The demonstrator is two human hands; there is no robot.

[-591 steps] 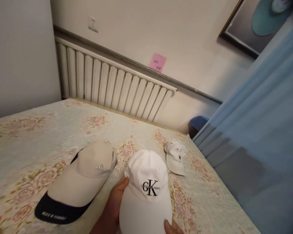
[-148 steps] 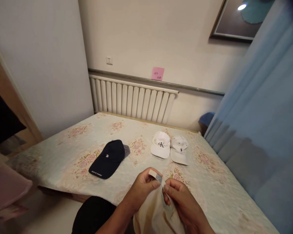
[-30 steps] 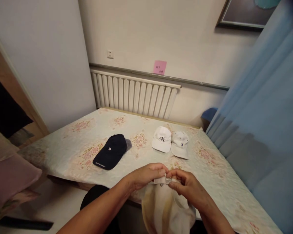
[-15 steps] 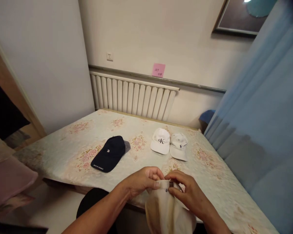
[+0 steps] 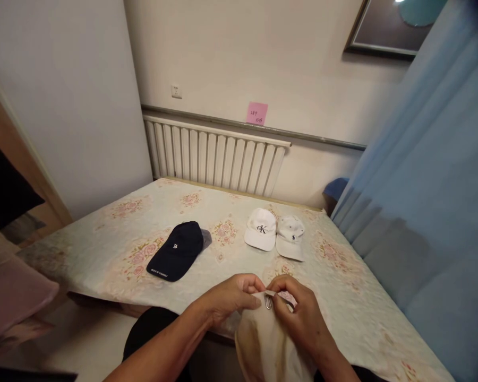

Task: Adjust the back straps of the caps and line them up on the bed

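Observation:
A cream-coloured cap point(image 5: 265, 345) hangs from my two hands at the front edge of the bed, its lower part cut off by the picture. My left hand point(image 5: 235, 298) pinches the cap's strap end between thumb and fingers. Closed on the other side of the strap is my right hand point(image 5: 298, 305), with fingertips close to the left ones. Between them shows a small metal buckle point(image 5: 268, 302). Beyond my hands, a white cap with black letters point(image 5: 260, 229) sits beside another white cap point(image 5: 290, 237). A navy cap point(image 5: 177, 250) lies to the left.
A flowered sheet covers the bed point(image 5: 115, 249). Behind it are a white radiator point(image 5: 219, 156) and a pipe along the wall. A blue curtain point(image 5: 418, 185) hangs at the right. Pink fabric point(image 5: 16, 289) is at the lower left, and a pink note point(image 5: 257, 113) is on the wall.
My right hand has turned and its fingers have closed in nearer the buckle. The strap has tilted, so the metal buckle shows more fully. The caps on the bed stay put.

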